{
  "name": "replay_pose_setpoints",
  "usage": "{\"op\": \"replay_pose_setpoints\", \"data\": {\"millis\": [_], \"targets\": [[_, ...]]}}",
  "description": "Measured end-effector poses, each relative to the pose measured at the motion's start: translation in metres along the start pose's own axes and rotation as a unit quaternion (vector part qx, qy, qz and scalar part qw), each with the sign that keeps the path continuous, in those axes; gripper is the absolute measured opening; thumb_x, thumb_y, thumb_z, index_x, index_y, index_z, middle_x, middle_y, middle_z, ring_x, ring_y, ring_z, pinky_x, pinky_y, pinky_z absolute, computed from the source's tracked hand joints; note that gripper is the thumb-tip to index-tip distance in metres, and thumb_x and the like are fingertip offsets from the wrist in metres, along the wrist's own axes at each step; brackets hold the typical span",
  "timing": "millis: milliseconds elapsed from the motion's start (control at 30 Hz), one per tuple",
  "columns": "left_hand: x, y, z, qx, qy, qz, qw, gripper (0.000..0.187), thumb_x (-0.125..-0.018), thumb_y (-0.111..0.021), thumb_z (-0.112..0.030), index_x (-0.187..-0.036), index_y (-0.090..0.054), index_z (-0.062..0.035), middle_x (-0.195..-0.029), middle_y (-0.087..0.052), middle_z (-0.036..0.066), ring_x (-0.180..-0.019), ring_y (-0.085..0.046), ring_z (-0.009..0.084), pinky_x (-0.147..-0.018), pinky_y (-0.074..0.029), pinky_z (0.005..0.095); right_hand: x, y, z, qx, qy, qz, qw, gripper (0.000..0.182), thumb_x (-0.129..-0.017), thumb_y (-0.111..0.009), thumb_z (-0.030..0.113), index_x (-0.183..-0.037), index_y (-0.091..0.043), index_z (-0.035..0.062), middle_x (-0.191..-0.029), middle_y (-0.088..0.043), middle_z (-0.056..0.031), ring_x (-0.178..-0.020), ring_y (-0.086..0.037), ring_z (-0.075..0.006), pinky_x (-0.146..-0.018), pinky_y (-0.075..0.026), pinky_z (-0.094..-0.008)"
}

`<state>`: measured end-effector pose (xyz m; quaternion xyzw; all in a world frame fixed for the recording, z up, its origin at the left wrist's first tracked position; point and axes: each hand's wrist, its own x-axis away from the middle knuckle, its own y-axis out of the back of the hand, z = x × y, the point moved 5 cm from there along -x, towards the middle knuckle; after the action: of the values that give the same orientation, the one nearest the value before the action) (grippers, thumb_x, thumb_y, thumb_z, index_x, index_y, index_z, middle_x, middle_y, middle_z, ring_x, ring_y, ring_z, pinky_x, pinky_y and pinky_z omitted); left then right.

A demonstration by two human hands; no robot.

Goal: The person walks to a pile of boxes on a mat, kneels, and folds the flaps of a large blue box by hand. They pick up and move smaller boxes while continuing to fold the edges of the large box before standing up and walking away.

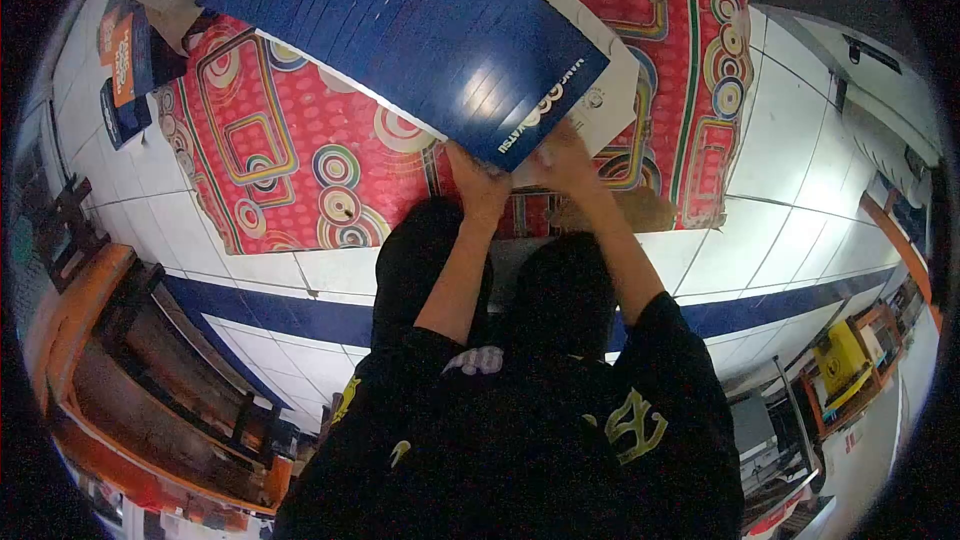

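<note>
A long row of overlapping dark blue printed sheets (430, 35), with white lettering along its edges, lies fanned across a red patterned mat. My left hand (478, 182) is closed at the near corner of the row, its fingertips partly hidden by the sheets. Close by on the right, my right hand (566, 160) reaches to the lettered end of the row; it is smeared by motion and its fingers are mostly hidden. White sheets (615, 105) with faint print show from under the blue ones, beside my right hand.
The red mat (290, 140) with circles and squares lies on white floor tiles (770, 170). Dark blue and orange packaging (125, 70) is at the upper left. A wooden rack (160, 380) stands at lower left, a yellow item (843, 362) at lower right.
</note>
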<state>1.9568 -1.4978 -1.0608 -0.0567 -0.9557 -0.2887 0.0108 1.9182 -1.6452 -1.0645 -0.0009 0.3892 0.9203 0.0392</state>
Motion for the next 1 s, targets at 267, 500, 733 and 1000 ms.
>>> {"op": "replay_pose_setpoints", "data": {"millis": [267,500,733,1000], "targets": [[0.019,-0.013,0.043,0.05,0.137,0.035,0.989,0.078,-0.059,-0.069,0.009,-0.13,-0.035,0.0026,-0.113,-0.051,0.016,-0.106,-0.053,0.0301,-0.094,-0.041,0.0354,-0.07,0.062,-0.08,-0.065,-0.098,0.024,0.993,0.056,-0.071,-0.065,0.002,-0.125,-0.052,0.0095,-0.119,-0.057,-0.0181,-0.108,-0.054,-0.0382,-0.093,-0.042,-0.046],[0.007,-0.002,0.019,-0.1,0.038,0.028,0.994,0.067,-0.059,-0.068,0.012,-0.121,-0.044,0.0013,-0.115,-0.053,0.015,-0.103,-0.056,0.0293,-0.087,-0.045,0.0328,-0.106,0.075,-0.085,0.08,-0.009,0.095,0.992,0.05,-0.068,-0.07,0.009,-0.116,-0.059,0.0057,-0.11,-0.063,-0.0153,-0.105,-0.057,-0.0308,-0.097,-0.039,-0.0411],[0.001,0.023,-0.024,0.089,0.068,0.021,0.994,0.075,-0.062,-0.081,-0.004,-0.125,-0.041,-0.0013,-0.129,-0.037,0.016,-0.113,-0.046,0.0299,-0.091,-0.044,0.0381,-0.113,0.099,-0.055,0.086,-0.06,0.177,0.979,0.061,-0.072,-0.066,0.004,-0.13,-0.048,0.0144,-0.114,-0.061,-0.0161,-0.098,-0.061,-0.0333,-0.083,-0.051,-0.0406],[0.0,0.038,-0.056,-0.052,-0.114,0.013,0.992,0.069,-0.065,-0.08,-0.001,-0.127,-0.052,-0.011,-0.141,-0.02,0.017,-0.125,-0.036,0.034,-0.096,-0.044,0.0405,-0.114,0.134,-0.013,0.092,0.075,0.167,0.979,0.077,-0.08,-0.049,-0.013,-0.141,-0.035,0.0323,-0.123,-0.057,-0.0146,-0.098,-0.064,-0.0285,-0.085,-0.056,-0.0362]]}}
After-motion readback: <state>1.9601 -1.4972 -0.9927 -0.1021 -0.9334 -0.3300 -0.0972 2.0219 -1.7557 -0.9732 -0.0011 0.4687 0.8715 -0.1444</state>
